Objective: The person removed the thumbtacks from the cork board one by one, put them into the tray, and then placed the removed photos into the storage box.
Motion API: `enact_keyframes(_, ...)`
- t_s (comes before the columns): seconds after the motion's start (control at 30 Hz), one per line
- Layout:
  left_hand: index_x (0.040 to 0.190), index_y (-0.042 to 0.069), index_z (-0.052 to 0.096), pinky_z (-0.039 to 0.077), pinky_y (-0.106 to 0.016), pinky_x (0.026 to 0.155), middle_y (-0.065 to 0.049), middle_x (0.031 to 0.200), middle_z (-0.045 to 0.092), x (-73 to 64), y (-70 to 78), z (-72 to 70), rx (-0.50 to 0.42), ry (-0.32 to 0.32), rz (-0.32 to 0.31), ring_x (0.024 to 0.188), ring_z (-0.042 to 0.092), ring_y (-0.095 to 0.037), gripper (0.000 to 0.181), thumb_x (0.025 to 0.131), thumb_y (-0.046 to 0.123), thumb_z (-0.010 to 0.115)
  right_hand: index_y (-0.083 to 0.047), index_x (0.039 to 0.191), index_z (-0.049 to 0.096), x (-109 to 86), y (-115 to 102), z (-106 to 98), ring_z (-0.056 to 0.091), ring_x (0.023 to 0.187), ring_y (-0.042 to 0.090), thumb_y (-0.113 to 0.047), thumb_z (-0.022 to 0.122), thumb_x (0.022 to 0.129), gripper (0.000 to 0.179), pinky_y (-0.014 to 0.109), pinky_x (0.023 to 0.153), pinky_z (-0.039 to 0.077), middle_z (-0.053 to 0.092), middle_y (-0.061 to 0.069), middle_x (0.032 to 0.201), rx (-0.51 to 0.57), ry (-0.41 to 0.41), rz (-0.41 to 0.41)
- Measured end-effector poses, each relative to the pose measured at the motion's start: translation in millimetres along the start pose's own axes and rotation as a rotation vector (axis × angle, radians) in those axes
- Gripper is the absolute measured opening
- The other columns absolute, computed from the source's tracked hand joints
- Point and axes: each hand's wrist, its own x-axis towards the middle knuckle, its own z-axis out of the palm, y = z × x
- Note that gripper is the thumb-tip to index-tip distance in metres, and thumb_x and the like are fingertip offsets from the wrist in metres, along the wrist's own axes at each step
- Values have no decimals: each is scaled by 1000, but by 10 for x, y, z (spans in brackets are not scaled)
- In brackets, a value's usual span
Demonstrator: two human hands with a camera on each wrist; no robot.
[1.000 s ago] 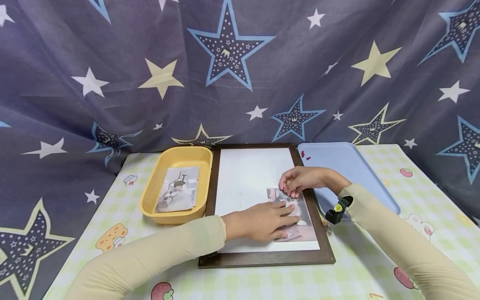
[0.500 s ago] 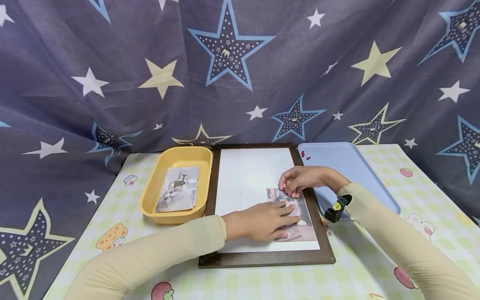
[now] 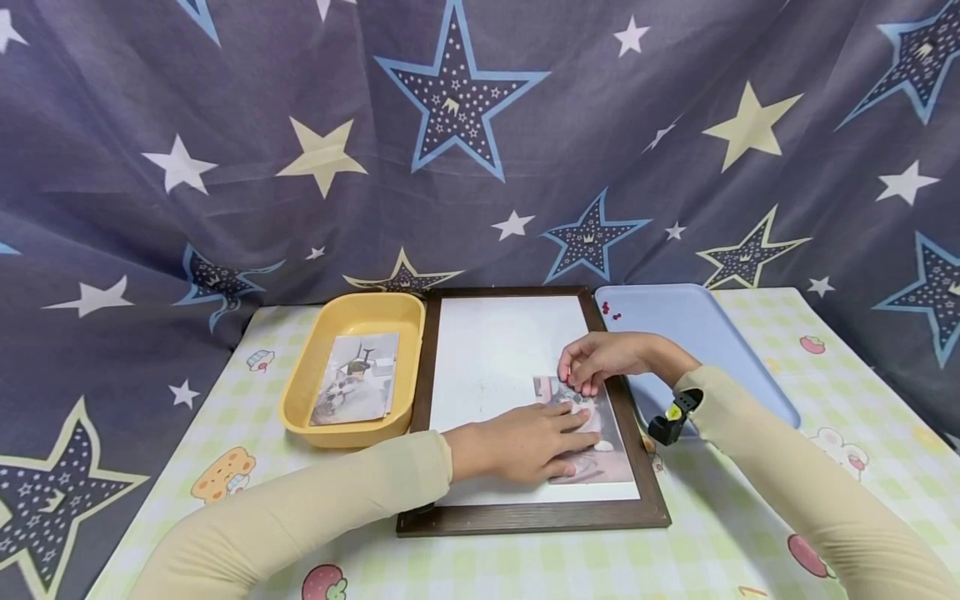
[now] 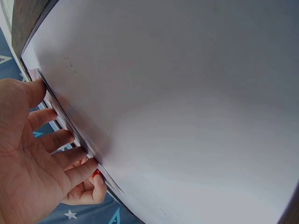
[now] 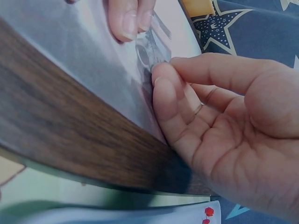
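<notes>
A photo print point(image 3: 613, 462) lies on the lower right of a white board point(image 3: 487, 350) with a dark brown wooden frame. My left hand point(image 3: 513, 443) rests on the photo with its fingers spread and straight. At the photo's upper edge my right hand point(image 3: 603, 358) pinches a small red push pin point(image 4: 96, 172), which shows between the fingertips in the left wrist view. The fingers mostly cover the pin, so I cannot tell how deep its point sits. In the right wrist view, the right hand point(image 5: 219, 107) bends over the photo beside the wooden edge point(image 5: 79, 116).
Left of the board stands a yellow tray point(image 3: 297, 400) with a few photo prints point(image 3: 356, 379) in it. On the right lies a light blue tray point(image 3: 720, 358) holding several red push pins point(image 3: 606, 308) near its far left corner. A starry curtain point(image 3: 450, 217) hangs behind.
</notes>
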Motion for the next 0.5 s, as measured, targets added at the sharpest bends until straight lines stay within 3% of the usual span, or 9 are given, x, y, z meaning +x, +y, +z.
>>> enact_keyframes(0.5,161,24,33,29,-41,126,-7,168,29,-11,12,-16,4,0,-3,155,28,-29,54,110,41,39,2,106,60,-7,-22,20,59,71,10,2,54,98,10,21,68,54,62,2,85,-1,14,20)
